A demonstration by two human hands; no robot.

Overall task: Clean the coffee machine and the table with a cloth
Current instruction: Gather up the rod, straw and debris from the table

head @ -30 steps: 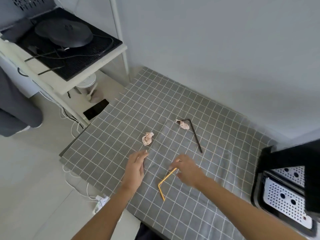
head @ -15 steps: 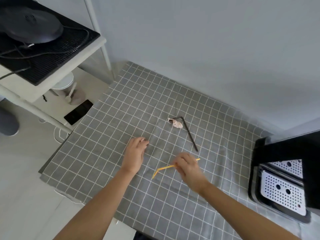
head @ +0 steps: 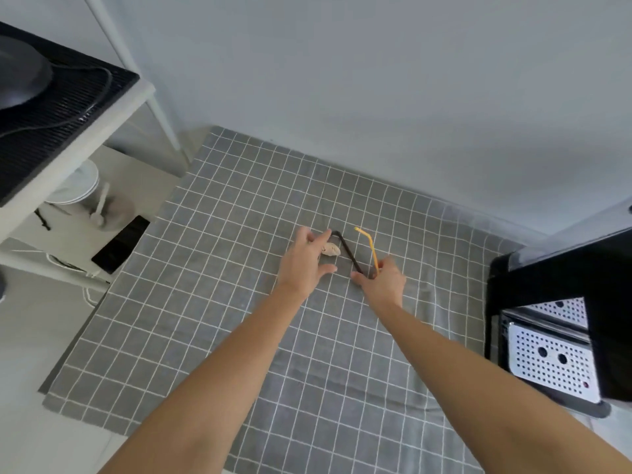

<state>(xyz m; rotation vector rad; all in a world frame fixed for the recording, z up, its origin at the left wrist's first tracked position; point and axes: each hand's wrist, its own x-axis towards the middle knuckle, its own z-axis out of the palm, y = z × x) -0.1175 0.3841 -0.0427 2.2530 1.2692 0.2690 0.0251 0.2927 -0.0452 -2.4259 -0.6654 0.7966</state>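
A grey checked tablecloth (head: 239,336) covers the table. The black coffee machine (head: 554,268) stands at the right edge, its perforated metal drip tray (head: 554,364) showing. My left hand (head: 304,265) reaches over a crumpled pinkish paper wad (head: 332,250), thumb and fingers spread around it; its palm is hidden. A bent black straw (head: 346,249) lies beside the wad. My right hand (head: 381,282) pinches a bent yellow straw (head: 371,249) that sticks up and away from me, and its thumb touches the near end of the black straw.
A white shelf unit (head: 102,131) stands left of the table, carrying a black grille, a round black lid and cables. Lower down are a black phone (head: 119,244), a white bowl (head: 73,183) and floor cables. A pale wall backs the table.
Both hands moved forward to the black straw and second wad. The right hand lifted the yellow straw off the cloth. The first paper wad is no longer visible. The camera shifted right.
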